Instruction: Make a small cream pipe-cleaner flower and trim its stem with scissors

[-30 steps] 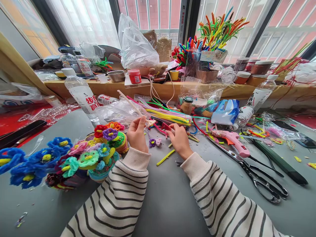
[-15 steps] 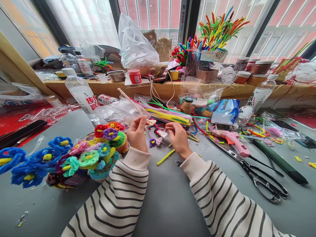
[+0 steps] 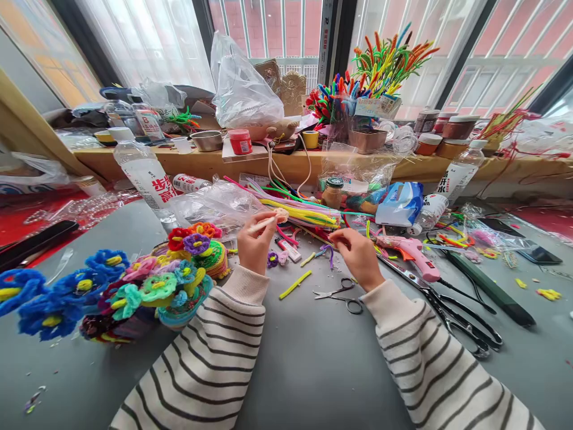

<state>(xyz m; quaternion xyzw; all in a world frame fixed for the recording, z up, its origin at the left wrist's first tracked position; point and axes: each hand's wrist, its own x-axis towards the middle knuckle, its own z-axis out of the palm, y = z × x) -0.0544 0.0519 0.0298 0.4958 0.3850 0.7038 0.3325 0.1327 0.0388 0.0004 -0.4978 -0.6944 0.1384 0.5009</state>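
My left hand [image 3: 254, 243] is closed on a cream pipe cleaner [image 3: 256, 226] whose curled end [image 3: 280, 215] sticks out past the fingertips. To the right, my right hand [image 3: 358, 257] hovers with thumb and fingers pinched together; whether something thin is between them I cannot make out. Small scissors [image 3: 338, 295] lie on the table just below it. Between the hands are a short yellow pipe cleaner piece [image 3: 295, 285], a small purple flower [image 3: 273, 259] and a white-and-red lighter-like object [image 3: 289, 250].
Pipe-cleaner flowers [image 3: 85, 285] in pots crowd the left. A bundle of pipe cleaners [image 3: 304, 212] lies behind my hands. On the right are a pink glue gun [image 3: 416, 255], large scissors [image 3: 452, 310] and a blue packet [image 3: 400, 203]. A bottle [image 3: 143, 173] stands at the back left.
My right hand has moved right, away from the left, and the small scissors now show. The cream pipe cleaner in my left hand has swung down from its upward slant.
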